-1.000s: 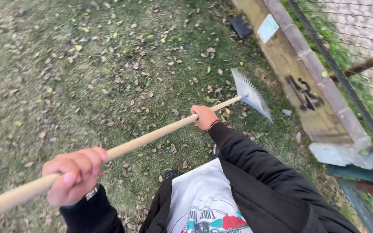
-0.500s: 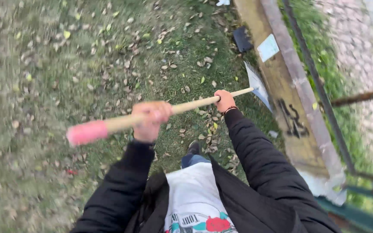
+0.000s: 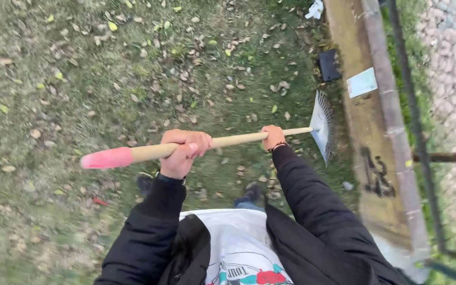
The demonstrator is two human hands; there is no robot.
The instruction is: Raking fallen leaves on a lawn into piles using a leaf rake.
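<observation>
Rake held in two hands over leafy grass

Rake (image 3: 228,140) gripped by both hands, lying almost level across the body. Left hand (image 3: 183,153) wrapped tight round the wooden handle, near the pink end (image 3: 106,158). Right hand (image 3: 273,137) closed round the same handle further along, close to the grey fan head (image 3: 324,126). Head tipped on its edge, down by the grass (image 3: 80,79) just beside the long concrete kerb (image 3: 368,142). Black sleeves (image 3: 312,206) on both arms, white printed shirt (image 3: 238,248) between them. Dry leaves (image 3: 233,84) scattered over the ground. Black flat thing (image 3: 329,65) and pale square card (image 3: 362,83) near the kerb. Wire fence (image 3: 423,158) along the right side. Shoes (image 3: 251,192) partly hidden below the handle.
</observation>
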